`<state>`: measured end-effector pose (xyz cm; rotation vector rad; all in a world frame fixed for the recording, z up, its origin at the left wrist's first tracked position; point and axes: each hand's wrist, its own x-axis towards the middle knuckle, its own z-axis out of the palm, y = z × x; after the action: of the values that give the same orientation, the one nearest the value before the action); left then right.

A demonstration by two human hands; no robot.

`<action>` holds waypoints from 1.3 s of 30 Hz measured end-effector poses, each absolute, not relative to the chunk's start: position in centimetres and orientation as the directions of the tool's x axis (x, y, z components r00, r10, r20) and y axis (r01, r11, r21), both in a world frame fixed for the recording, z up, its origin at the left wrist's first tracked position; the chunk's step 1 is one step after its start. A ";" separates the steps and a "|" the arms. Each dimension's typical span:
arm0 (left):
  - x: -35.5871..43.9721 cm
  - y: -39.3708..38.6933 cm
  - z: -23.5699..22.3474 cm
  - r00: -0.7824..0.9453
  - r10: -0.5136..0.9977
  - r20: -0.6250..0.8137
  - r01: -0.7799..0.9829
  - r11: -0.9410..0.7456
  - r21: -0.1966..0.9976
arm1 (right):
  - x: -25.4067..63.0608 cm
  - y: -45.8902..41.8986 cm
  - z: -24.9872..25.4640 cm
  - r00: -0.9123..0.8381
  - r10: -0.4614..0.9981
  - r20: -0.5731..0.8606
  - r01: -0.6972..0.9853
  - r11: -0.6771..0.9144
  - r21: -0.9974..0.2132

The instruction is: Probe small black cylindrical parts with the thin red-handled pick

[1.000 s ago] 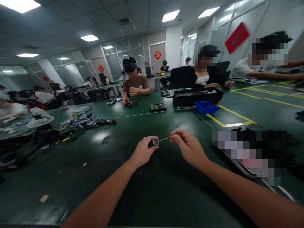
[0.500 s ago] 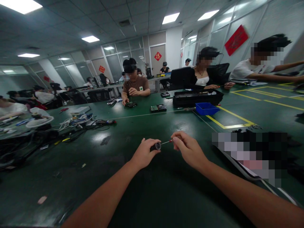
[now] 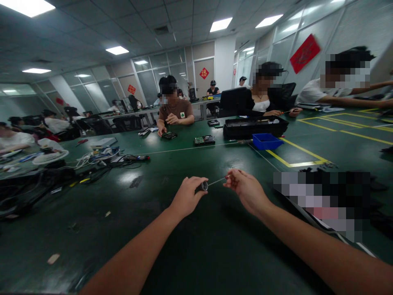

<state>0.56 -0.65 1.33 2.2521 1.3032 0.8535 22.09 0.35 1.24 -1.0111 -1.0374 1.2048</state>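
My left hand (image 3: 185, 200) is closed around a small black cylinder (image 3: 204, 186), pinched between thumb and fingers. Its round, light-rimmed end faces me. My right hand (image 3: 247, 189) is closed on a screwdriver (image 3: 217, 181) with a thin metal shaft. Only a bit of reddish handle shows between the fingers. The shaft points left, and its tip meets the edge of the black cylinder; whether it enters the part I cannot tell. Both hands are held above the green table (image 3: 172, 254).
Cables (image 3: 101, 159) lie in a tangle on the left. Farther back are a circuit-board device (image 3: 204, 140), a blue bin (image 3: 266, 141) and a long black tray (image 3: 254, 129). A co-worker (image 3: 176, 110) sits opposite, others to the right. Screws (image 3: 330, 164) lie at right.
The fingers of my right hand have curled and shifted around the screwdriver handle, with the hand slightly farther right. The left hand keeps its place with the black cylinder.
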 end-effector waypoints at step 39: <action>0.4 -0.8 1.3 0.402 0.873 0.276 0.598 -0.479 0.643 | 22.0 -2.0 2.7 -0.096 0.915 0.391 0.460 0.389 -0.798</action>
<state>0.38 -0.83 1.30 2.2179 1.2569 0.8278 22.01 -1.99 2.70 -1.2158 -1.7181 0.6144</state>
